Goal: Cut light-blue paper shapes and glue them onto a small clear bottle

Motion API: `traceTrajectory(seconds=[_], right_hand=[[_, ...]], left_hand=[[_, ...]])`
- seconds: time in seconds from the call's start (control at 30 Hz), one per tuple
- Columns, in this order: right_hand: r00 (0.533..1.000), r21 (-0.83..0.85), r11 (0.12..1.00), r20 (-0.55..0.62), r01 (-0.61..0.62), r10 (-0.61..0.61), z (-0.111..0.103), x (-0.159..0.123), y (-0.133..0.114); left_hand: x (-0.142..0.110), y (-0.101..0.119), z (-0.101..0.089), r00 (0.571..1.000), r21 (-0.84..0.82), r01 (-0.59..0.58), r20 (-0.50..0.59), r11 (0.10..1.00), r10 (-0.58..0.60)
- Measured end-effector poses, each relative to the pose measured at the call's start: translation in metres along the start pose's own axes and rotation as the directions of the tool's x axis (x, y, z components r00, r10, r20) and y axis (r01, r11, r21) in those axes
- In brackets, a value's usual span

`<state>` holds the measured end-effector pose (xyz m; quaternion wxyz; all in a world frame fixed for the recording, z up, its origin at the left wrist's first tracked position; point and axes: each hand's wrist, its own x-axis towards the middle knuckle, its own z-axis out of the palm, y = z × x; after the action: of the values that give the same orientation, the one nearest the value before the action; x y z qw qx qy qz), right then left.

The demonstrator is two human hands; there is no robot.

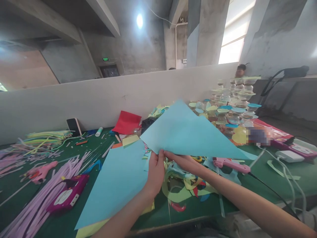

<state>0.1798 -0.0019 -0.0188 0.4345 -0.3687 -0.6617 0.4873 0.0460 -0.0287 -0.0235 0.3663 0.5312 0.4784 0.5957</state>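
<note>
The left hand [156, 170] and right hand [182, 160], fingers nearly meeting, pinch the lower edge of 1 blue sheet [182, 130], which spreads above and beyond them, with a flat sheet [121, 177] left of the fingers and a glue gun [232, 165] right.

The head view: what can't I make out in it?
All in the head view:
Black bundle: partly hidden behind the raised blue sheet.
Lilac strips: near ends cut off by the bottom edge.
Green sign: markings too small to read.
Pixelated patch: masks whatever is beneath it.
</note>
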Motion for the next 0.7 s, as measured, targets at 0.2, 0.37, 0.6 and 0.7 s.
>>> traceTrajectory(seconds=[0.2,0.37,0.6,0.7], right_hand=[[0.998,-0.009,0.999,0.041,0.052,-0.051,-0.005,0.0,-0.006],[0.995,-0.115,0.988,0.025,0.103,-0.101,-0.015,0.004,-0.001],[0.998,-0.189,0.982,-0.049,0.03,-0.04,-0.032,0.007,-0.008],[0.994,-0.159,0.982,-0.028,0.102,-0.107,-0.032,0.009,-0.008]], left_hand=[[0.002,0.003,0.0,1.0,-0.032,0.022,0.009,0.999,-0.021],[0.011,-0.002,-0.007,0.998,-0.008,0.023,-0.05,1.0,-0.024],[0.025,0.001,-0.019,0.994,-0.003,0.049,-0.1,0.999,-0.049],[0.027,0.003,-0.02,0.995,0.042,0.006,-0.103,0.999,-0.002]])
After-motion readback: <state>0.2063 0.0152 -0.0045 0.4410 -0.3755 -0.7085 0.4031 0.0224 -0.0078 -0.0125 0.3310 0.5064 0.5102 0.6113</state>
